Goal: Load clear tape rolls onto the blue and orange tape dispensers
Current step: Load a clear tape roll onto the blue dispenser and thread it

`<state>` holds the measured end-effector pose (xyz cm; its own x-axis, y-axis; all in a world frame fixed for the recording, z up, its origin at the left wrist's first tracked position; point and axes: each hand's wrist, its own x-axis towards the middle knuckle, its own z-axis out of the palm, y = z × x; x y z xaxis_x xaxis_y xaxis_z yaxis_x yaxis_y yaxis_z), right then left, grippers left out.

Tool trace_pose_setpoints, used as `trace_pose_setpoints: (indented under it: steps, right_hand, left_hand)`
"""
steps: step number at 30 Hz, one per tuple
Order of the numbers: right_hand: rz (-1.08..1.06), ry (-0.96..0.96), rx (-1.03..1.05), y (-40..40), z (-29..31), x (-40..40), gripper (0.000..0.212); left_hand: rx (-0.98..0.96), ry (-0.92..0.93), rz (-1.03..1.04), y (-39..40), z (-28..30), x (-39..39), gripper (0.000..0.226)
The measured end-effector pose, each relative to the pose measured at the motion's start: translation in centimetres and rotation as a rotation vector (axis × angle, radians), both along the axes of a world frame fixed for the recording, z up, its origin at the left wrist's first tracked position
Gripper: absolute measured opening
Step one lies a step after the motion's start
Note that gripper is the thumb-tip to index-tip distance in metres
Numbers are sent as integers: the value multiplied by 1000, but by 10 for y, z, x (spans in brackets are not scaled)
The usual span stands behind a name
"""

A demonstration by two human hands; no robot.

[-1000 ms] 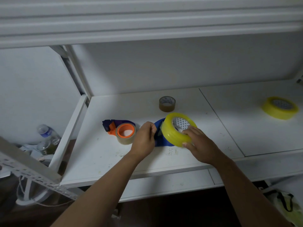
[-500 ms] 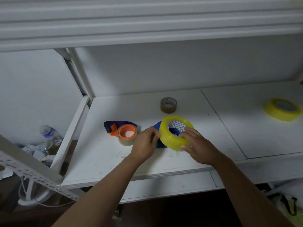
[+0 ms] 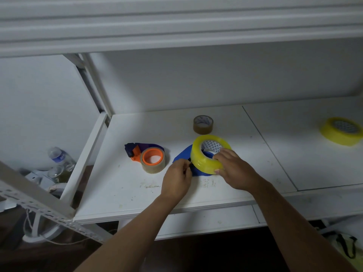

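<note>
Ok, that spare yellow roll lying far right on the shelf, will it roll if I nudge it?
Probably not: the spare yellow roll lies flat on the shelf, so a nudge should slide it. It looks thickly wound, so likely stiff and fairly heavy. Stood on edge, it would roll.

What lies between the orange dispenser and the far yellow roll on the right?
In the head view: the blue dispenser, the yellow roll going onto it, and both hands, left hand and right hand.

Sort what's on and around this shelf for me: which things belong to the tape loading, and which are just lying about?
In the job:
- blue dispenser
- yellowish tape roll in the right hand
- left hand at the dispenser
- orange dispenser, roll already on
- spare yellow roll

Lying about:
- small brown roll
- bottles beside the shelf
</note>
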<state>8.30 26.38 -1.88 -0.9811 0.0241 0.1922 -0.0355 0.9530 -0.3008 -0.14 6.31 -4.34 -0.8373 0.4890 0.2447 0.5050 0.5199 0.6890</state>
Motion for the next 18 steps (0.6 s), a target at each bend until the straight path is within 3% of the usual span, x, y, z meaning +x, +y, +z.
trace_pose_setpoints:
  steps: [9,18]
  right_hand:
    - [30,-51,-40,0,-1,-4,38]
    - [-88,-139,-33,-12,-6,-2,38]
  left_hand:
    - [59,-132,132,0,-10,1,10]
    - [29,-173,154,3,-12,6,12]
